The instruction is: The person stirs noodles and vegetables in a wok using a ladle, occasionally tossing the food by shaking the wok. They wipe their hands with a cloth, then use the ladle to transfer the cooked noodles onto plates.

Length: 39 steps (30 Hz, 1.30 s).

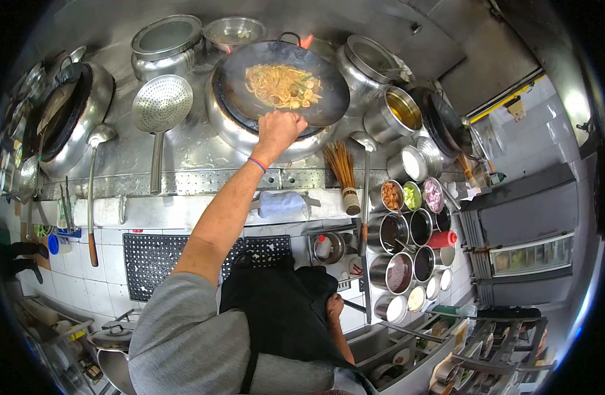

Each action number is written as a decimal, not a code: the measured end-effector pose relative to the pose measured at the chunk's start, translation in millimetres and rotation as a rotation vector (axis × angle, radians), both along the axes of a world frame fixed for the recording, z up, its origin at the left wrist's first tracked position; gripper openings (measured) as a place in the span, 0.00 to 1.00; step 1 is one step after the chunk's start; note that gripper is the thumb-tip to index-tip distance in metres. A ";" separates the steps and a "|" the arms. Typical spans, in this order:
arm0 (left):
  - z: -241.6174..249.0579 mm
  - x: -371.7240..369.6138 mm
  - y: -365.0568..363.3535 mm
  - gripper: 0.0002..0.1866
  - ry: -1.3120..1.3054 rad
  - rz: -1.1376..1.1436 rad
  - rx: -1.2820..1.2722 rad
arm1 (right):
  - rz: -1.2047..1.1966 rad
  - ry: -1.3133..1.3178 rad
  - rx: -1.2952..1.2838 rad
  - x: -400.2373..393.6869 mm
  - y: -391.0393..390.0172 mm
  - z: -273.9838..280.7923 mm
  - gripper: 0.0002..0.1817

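My left hand (281, 129) is closed in a fist at the near rim of a black wok (233, 79), gripping its edge or handle; the hand covers the exact hold. Noodles (283, 85) with bits of green and pale pieces lie in the wok, which tilts on a round steel burner ring (231, 135). Orange flame shows behind the far rim. Down by the black apron (269, 296), my right hand (335, 305) has its fingers curled; what they hold, if anything, is hidden.
A perforated strainer (163, 102) and a ladle (101, 135) lie left of the wok. A bamboo brush (342, 168) and another ladle (364, 140) lie to its right. Several seasoning pots (393, 232) and a red bottle (442, 239) stand further right. A rubber mat (141, 263) covers some floor.
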<state>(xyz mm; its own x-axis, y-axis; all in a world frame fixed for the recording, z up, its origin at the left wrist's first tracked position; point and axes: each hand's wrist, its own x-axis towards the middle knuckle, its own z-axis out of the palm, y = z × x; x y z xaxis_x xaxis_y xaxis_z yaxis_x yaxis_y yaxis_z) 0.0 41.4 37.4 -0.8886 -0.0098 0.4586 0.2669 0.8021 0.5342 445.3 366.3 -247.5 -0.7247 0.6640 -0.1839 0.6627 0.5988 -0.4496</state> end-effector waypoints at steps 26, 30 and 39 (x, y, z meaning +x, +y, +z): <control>-4.4 -1.1 0.0 0.15 0.031 -0.017 0.005 | -0.004 -0.037 0.002 -7.3 -1.7 -5.5 0.21; -5.9 -2.3 -0.1 0.15 0.043 -0.018 -0.011 | 0.039 -0.050 0.012 -7.1 -0.6 -5.0 0.21; -2.8 -2.0 0.2 0.16 0.041 -0.004 0.004 | 0.023 -0.046 0.015 -6.8 0.0 -8.0 0.21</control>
<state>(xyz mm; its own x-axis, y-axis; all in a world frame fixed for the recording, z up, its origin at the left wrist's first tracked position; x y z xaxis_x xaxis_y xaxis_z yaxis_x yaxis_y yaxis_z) -2.0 41.6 34.5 -0.8693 -0.0083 0.4943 0.2913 0.7991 0.5258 438.5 366.4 -255.6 -0.7311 0.6499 -0.2076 0.6682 0.6208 -0.4100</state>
